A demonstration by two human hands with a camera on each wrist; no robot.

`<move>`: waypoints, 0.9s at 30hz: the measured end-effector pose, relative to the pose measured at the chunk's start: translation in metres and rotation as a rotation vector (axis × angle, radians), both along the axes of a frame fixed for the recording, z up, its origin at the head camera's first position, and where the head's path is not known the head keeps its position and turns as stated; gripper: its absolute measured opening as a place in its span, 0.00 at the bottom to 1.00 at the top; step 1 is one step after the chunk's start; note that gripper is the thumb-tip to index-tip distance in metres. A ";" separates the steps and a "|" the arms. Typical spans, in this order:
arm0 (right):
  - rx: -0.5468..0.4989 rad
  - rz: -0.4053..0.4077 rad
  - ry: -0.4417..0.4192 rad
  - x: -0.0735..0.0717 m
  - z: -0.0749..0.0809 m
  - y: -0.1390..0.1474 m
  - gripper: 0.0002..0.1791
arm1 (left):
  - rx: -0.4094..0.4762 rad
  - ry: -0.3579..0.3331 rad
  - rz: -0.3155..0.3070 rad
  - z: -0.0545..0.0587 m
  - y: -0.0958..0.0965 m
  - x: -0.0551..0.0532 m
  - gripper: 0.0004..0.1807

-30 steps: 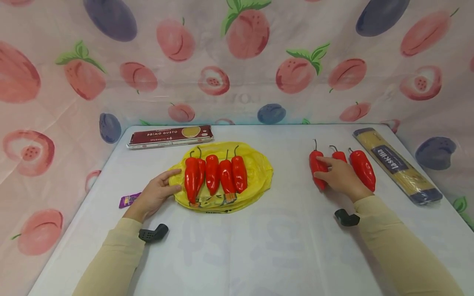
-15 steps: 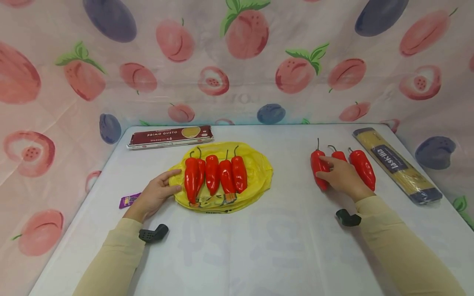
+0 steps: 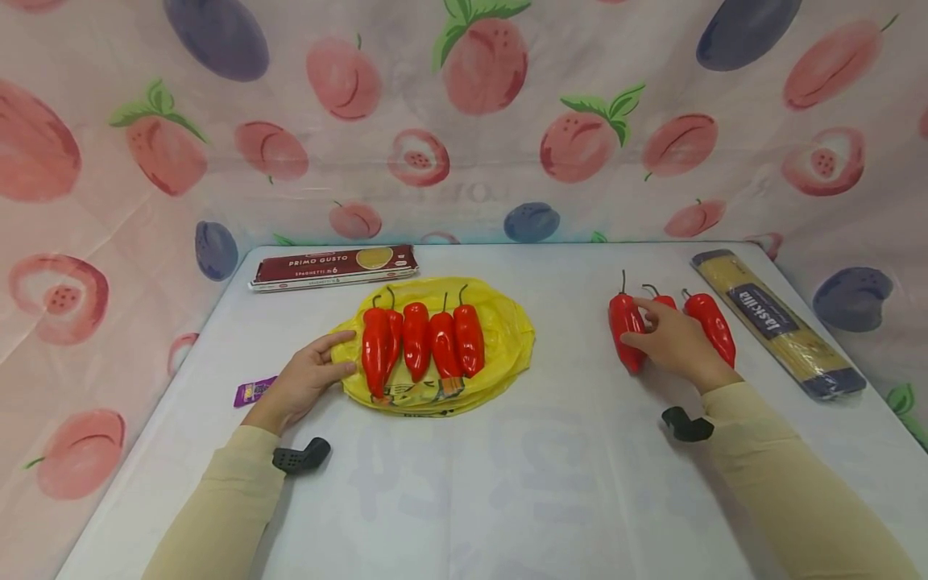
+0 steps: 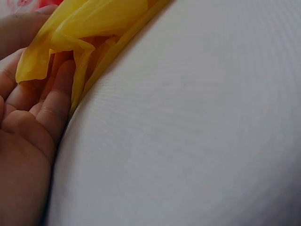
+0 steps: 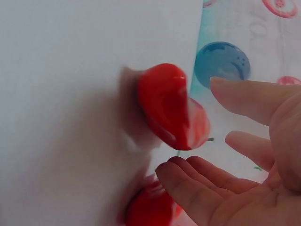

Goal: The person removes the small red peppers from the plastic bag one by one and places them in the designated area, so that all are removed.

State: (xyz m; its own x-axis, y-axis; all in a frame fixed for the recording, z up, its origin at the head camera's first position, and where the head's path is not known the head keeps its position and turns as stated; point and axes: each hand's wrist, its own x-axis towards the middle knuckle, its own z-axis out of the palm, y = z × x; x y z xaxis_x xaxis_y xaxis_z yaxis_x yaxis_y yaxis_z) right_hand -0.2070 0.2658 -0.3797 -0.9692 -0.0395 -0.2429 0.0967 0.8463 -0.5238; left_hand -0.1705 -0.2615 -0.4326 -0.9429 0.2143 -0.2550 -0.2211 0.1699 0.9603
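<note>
A flattened yellow plastic bag (image 3: 507, 322) lies left of centre, with several red peppers (image 3: 416, 342) side by side on it. At its left edge is my left hand (image 3: 308, 379), touching the plastic with thumb and fingers apart. In the left wrist view, a yellow fold (image 4: 84, 28) drapes over the loosely bent fingers. My right hand (image 3: 674, 342) is spread beside the leftmost pepper (image 3: 626, 330) of a group of three on the right. The right wrist view shows a gap between that pepper (image 5: 164, 106) and the fingers. Behind the hand, the middle pepper (image 3: 664, 301) is partly hidden.
A maroon spaghetti pack (image 3: 333, 267) lies at the back left. Another spaghetti pack (image 3: 779, 322) slants along the right side. Near the left forearm sits a small purple packet (image 3: 254, 391). Fruit-print cloth (image 3: 464, 121) rises behind the white table (image 3: 471, 499).
My right hand has set the leftmost pepper slightly farther right and loosened from it, shifting a little rightward. The left hand and the bag have stayed put.
</note>
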 end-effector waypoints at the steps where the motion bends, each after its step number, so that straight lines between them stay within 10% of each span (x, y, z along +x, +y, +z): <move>1: -0.001 -0.002 0.001 0.000 0.002 0.000 0.47 | -0.003 -0.001 0.000 0.000 0.000 0.000 0.38; 15: -0.004 0.083 0.080 0.006 0.026 -0.026 0.45 | 0.008 -0.005 0.006 0.002 0.001 0.001 0.38; 27: -0.152 0.176 0.175 0.014 0.014 -0.097 0.38 | 0.040 -0.016 0.008 0.001 0.000 0.001 0.39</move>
